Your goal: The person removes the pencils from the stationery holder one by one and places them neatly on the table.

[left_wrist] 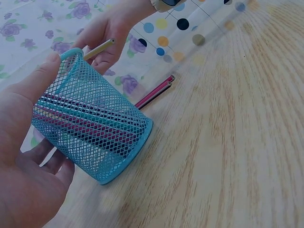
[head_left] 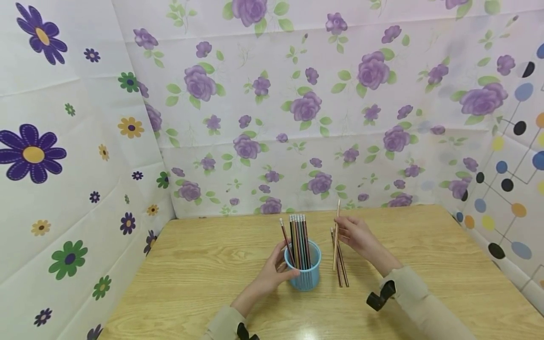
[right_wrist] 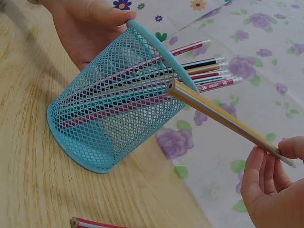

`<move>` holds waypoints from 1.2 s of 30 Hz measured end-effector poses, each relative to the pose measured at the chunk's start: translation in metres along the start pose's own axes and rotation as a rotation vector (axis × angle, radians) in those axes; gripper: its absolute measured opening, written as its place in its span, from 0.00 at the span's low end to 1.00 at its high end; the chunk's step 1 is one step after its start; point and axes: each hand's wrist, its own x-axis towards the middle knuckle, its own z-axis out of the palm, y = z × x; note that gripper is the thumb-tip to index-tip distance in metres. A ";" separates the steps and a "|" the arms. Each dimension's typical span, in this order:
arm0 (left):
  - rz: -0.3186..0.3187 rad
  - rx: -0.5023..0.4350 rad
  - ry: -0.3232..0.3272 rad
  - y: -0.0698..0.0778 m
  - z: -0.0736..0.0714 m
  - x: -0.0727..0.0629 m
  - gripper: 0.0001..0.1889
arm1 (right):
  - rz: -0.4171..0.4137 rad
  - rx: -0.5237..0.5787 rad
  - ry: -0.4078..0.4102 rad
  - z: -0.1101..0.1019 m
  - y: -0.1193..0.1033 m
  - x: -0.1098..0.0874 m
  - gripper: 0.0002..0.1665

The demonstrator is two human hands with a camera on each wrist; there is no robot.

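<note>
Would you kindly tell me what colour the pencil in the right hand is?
The pencil is golden with a greyish stripe, clearest in the right wrist view.

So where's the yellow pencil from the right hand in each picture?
Head: right of centre, the yellow pencil is in the right hand.
Left wrist: upper left, the yellow pencil shows beside the blue mesh cup.
Right wrist: right of centre, slanting down rightward.
Shared landmark: the blue mesh cup.
</note>
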 end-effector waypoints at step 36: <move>-0.003 0.009 0.011 0.001 0.001 -0.001 0.43 | 0.086 -0.327 0.096 -0.031 0.031 0.007 0.28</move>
